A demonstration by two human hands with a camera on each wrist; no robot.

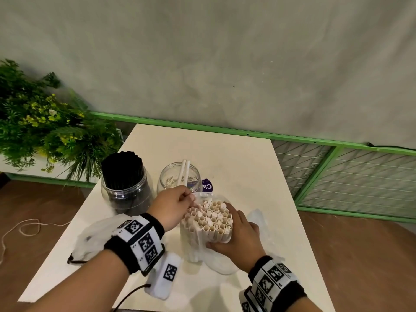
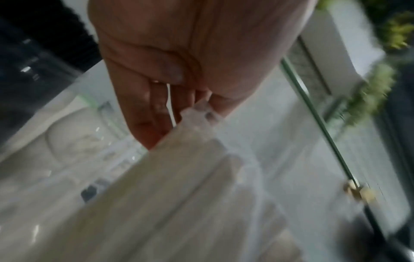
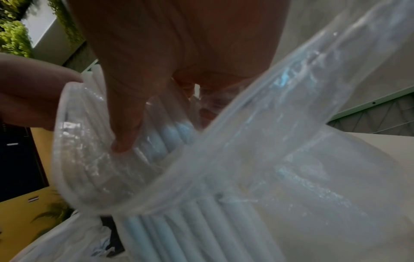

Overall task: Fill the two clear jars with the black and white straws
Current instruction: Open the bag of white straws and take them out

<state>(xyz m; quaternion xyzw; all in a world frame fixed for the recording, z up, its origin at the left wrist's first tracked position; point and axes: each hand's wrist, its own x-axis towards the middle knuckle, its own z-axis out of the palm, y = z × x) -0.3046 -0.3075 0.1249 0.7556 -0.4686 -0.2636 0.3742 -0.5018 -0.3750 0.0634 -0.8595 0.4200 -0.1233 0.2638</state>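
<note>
Two jars: one (image 1: 126,188) packed with black straws (image 1: 123,171), one (image 1: 179,179) holding two white straws (image 1: 184,174). Left hand (image 1: 172,207) pinches the white bundle's (image 1: 208,218) top; right hand (image 1: 236,237) grips it.

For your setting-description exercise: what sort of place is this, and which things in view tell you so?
Probably an indoor room staged for a tabletop task, not a kitchen: a small white table on a wood floor, a plain grey wall, and leafy greenery on a green-framed ledge.

Left wrist view blurred, right hand (image 1: 238,235) fingers hidden behind straw bundle (image 1: 209,219)
</note>
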